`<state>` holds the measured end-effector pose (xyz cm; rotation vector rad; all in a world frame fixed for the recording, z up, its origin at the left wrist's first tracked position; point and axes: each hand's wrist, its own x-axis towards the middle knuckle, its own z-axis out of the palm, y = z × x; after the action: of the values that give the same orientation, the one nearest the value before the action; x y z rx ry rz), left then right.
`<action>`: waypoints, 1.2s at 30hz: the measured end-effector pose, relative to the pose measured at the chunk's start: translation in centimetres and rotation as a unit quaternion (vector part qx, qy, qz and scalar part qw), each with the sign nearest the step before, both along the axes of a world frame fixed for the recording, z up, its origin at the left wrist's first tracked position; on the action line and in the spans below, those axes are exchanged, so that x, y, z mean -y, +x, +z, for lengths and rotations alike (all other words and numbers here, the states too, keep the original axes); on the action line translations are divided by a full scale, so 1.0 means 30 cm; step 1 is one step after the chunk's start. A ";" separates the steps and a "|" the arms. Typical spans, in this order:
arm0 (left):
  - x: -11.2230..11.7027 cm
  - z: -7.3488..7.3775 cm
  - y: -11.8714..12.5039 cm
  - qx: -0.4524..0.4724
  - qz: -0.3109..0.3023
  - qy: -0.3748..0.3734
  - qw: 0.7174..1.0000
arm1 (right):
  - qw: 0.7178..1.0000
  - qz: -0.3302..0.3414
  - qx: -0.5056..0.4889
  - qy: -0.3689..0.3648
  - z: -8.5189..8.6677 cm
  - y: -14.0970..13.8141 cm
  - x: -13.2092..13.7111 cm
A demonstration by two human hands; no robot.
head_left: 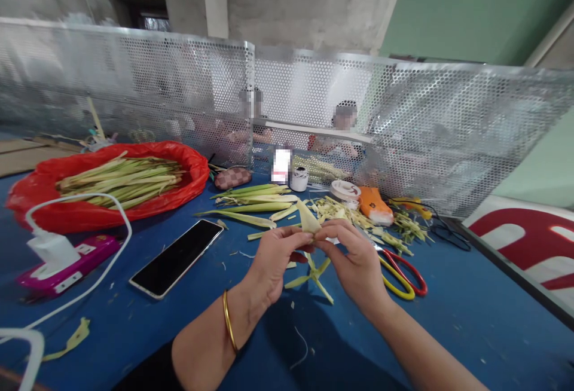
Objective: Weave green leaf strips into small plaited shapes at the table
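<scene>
Between the fingertips of both hands I hold a pale green leaf piece [307,216], its pointed end standing up. My left hand [278,256], with a gold bangle at the wrist, pinches it from the left. From the right, my right hand [352,256] pinches its lower part. Below my fingers a star-shaped figure of leaf strips [314,275] is in view; whether it joins the piece I hold, I cannot tell. Scissors [406,280] with red and yellow handles lie beside my right hand, blades partly hidden. Long cut leaves [255,207] lie beyond my left hand.
A red plastic bag [182,194] of long leaves stands at left. Nearer are a phone [177,258] and a purple power strip [89,256] with a white cable. Leaf scraps [345,211], tape roll [345,191] and an orange packet [375,204] lie ahead. People sit behind the perforated screen [309,86].
</scene>
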<state>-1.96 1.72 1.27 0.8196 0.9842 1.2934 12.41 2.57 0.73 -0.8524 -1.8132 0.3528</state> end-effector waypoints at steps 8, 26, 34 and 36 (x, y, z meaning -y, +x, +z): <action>-0.001 -0.008 0.002 -0.094 0.028 0.095 0.991 | 0.998 0.012 -0.022 -0.052 0.019 0.010 -0.006; 0.010 -0.016 0.015 -0.165 0.038 0.125 0.978 | 0.967 0.003 -0.170 -0.188 -0.003 -0.019 0.001; 0.006 -0.013 0.017 -0.061 0.037 0.057 0.996 | 0.997 0.015 -0.067 -0.039 0.004 -0.025 0.015; 0.006 -0.014 0.015 -0.060 0.034 0.052 0.996 | 0.999 0.005 -0.046 -0.017 0.000 -0.021 0.014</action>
<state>-1.50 1.54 0.86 0.9604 1.0537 1.3753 11.78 2.14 0.72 -0.8368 -1.7308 0.4246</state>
